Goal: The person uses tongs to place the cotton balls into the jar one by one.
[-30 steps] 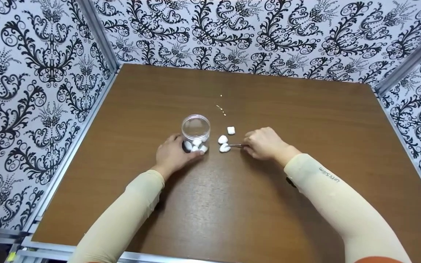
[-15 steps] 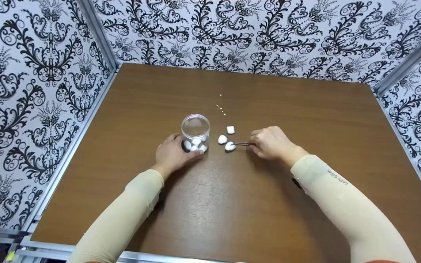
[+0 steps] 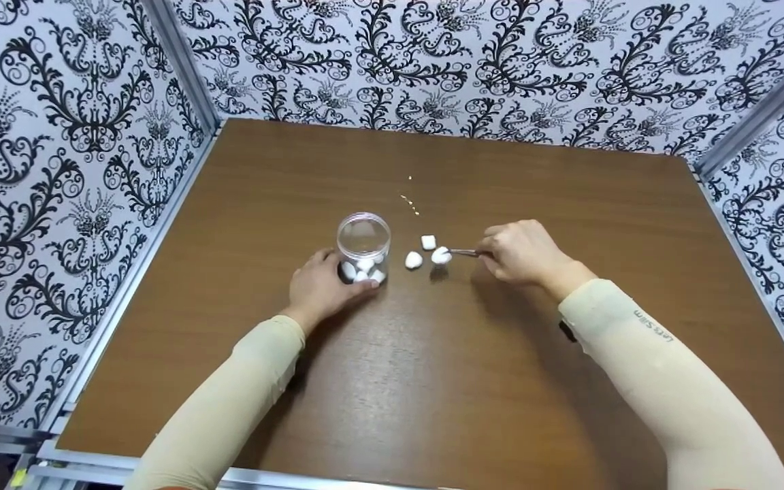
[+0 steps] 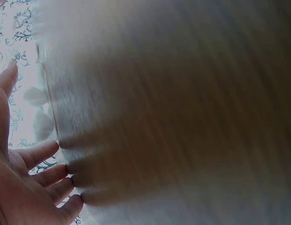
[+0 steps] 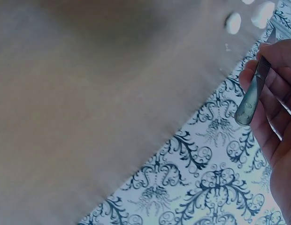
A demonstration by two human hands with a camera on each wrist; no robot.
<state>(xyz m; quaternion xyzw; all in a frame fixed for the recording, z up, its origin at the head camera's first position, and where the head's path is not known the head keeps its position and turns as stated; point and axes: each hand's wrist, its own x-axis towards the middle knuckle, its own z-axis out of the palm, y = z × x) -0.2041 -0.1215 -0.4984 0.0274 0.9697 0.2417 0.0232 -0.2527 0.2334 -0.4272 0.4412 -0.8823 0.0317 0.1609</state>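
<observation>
My left hand (image 3: 320,286) holds a clear jar (image 3: 365,235) at its lower left side, thumb in front. Several white lumps (image 3: 366,265) lie at the jar's bottom, and its top is uncovered. To the right, my right hand (image 3: 521,252) grips a slim metal utensil (image 3: 463,252). Its rounded, patterned handle end shows in the right wrist view, below the thumb (image 5: 279,54). A white lump (image 3: 441,256) hangs at the utensil's tip, above its shadow on the table. Beside it sit a rounded white lump (image 3: 414,260) and a squarish one (image 3: 429,242).
A brown wooden table (image 3: 535,395) lies under everything, with a metal frame along its edges. Small pale crumbs (image 3: 410,203) are scattered beyond the jar. Patterned walls (image 3: 433,61) stand behind and at both sides.
My right hand has drawn back right and away from me, with the white lump moving along at the utensil's tip and rising off the table. The left hand and jar have stayed put.
</observation>
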